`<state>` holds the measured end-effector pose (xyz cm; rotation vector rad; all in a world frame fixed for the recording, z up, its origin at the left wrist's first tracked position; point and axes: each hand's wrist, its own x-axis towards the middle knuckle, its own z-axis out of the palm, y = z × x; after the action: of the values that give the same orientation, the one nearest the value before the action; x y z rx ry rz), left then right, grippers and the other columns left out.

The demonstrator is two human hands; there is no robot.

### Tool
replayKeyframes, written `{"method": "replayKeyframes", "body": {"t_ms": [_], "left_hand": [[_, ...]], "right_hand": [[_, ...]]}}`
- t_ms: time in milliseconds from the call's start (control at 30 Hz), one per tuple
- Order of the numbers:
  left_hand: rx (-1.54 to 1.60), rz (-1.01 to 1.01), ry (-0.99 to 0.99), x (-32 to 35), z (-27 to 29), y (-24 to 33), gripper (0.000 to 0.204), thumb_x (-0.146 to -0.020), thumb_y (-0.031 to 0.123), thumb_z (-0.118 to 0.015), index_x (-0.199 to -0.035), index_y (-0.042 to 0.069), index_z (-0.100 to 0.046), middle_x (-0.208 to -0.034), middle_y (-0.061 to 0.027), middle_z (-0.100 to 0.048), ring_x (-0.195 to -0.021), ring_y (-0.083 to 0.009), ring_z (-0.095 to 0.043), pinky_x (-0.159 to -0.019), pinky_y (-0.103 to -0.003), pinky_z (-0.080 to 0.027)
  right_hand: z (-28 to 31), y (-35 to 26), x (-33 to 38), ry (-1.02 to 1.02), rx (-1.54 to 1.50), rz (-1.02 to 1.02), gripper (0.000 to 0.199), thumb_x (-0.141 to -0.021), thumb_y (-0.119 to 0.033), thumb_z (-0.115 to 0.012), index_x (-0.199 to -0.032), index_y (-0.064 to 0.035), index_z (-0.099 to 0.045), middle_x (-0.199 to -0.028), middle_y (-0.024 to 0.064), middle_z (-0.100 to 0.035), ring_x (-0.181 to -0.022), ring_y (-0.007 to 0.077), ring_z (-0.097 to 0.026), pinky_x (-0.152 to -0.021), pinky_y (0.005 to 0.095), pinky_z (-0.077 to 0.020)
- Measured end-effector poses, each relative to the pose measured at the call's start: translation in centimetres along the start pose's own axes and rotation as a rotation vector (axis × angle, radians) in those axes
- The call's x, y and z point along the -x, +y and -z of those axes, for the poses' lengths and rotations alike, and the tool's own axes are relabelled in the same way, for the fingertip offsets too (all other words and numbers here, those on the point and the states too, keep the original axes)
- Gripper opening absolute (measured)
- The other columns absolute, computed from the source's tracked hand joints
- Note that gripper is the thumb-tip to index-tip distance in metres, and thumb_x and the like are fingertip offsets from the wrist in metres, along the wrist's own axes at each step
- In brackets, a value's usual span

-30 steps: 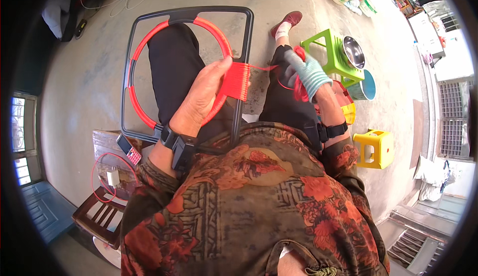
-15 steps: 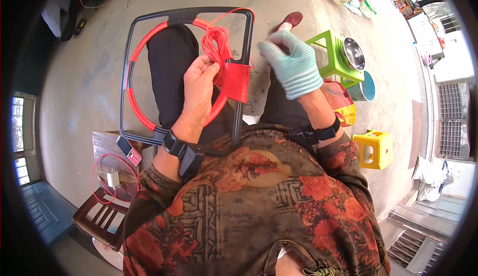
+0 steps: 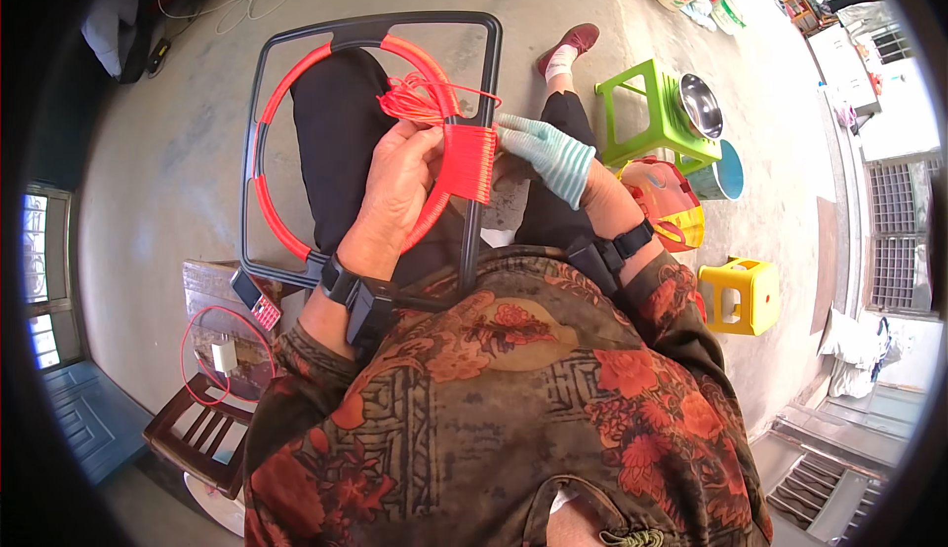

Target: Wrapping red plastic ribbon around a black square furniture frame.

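A black square frame [image 3: 496,48] with a round ring inside leans over my lap. Red cord [image 3: 471,164] is wound in a dense block joining the ring to the frame's right bar. Shorter red wraps [image 3: 277,213] cover other parts of the ring. My bare left hand [image 3: 400,177] is inside the ring, its fingers closed at a loose bundle of red cord [image 3: 413,101], left of the wound block. My right hand [image 3: 553,157], in a white-and-teal striped glove, reaches the bar's outer side with fingers stretched toward the block; its thumb side is partly hidden.
To the right stand a green stool [image 3: 642,117] with a steel bowl [image 3: 700,106], a blue bucket [image 3: 729,170], a red-and-yellow bag [image 3: 664,201] and a yellow stool [image 3: 743,295]. A wooden chair [image 3: 202,438] with a phone [image 3: 255,298] and a white charger [image 3: 224,354] is at left.
My right hand has come down and left to the frame's right bar. The cord bundle has swung from upright to lying leftward, and my left hand has shifted slightly toward the wound block.
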<state>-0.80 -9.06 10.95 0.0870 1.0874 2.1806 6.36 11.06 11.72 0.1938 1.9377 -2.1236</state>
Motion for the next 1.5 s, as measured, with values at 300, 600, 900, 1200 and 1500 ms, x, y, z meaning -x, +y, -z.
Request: {"method": "replayKeyframes", "body": {"t_ms": [300, 600, 900, 1200, 1500], "left_hand": [[0.020, -0.027, 0.080, -0.3, 0.1, -0.1, 0.017, -0.091, 0.004, -0.051, -0.107, 0.004, -0.057, -0.103, -0.0067, -0.064, -0.088, -0.0164, -0.062, -0.082, -0.031, -0.052], [0.002, -0.038, 0.107, -0.2, 0.0, -0.2, 0.017, -0.090, 0.006, -0.051, -0.106, 0.005, -0.058, -0.098, -0.0054, -0.064, -0.086, -0.0149, -0.063, -0.077, -0.030, -0.052], [0.118, 0.017, -0.020, 0.1, -0.4, 0.6, 0.020, -0.092, 0.010, -0.051, -0.108, 0.002, -0.059, -0.099, -0.0055, -0.065, -0.090, -0.0149, -0.061, -0.084, -0.031, -0.051], [0.067, 0.022, -0.014, 0.3, -0.8, 0.4, 0.022, -0.093, 0.008, -0.055, -0.113, -0.001, -0.054, -0.101, -0.0097, -0.065, -0.086, -0.0155, -0.064, -0.077, -0.028, -0.055], [-0.007, 0.001, -0.048, 0.1, -0.4, -0.2, 0.020, -0.092, 0.007, -0.056, -0.110, -0.001, -0.056, -0.099, -0.0087, -0.065, -0.086, -0.0138, -0.065, -0.078, -0.028, -0.055]], "right_hand": [[2.5, -1.5, 0.7, 0.364, -0.017, -0.065, 0.028, -0.092, -0.024, -0.055, -0.111, -0.0040, -0.060, -0.087, 0.0096, -0.065, -0.061, 0.0157, -0.062, -0.054, 0.0260, -0.0498], [0.5, -3.7, 1.6, 0.465, 0.076, 0.187, 0.019, -0.086, -0.013, -0.061, -0.099, -0.0009, -0.067, -0.082, 0.0061, -0.065, -0.059, 0.0098, -0.059, -0.056, 0.0232, -0.0496], [-0.5, -1.5, -0.7, 0.326, 0.222, 0.047, 0.024, -0.087, -0.018, -0.062, -0.101, 0.0016, -0.065, -0.078, 0.0052, -0.065, -0.070, 0.0109, -0.061, -0.066, 0.0253, -0.0503], [8.1, -1.2, 9.1, 0.289, -0.842, 0.592, 0.027, -0.086, -0.022, -0.061, -0.101, 0.0005, -0.057, -0.104, 0.0115, -0.062, -0.096, 0.0237, -0.060, -0.094, 0.0422, -0.0440], [-0.6, -1.4, 3.5, 0.288, -0.301, 0.048, 0.028, -0.083, -0.015, -0.066, -0.106, -0.0009, -0.059, -0.065, 0.0000, -0.052, -0.054, 0.0105, -0.051, -0.052, 0.0246, -0.0416]]}}
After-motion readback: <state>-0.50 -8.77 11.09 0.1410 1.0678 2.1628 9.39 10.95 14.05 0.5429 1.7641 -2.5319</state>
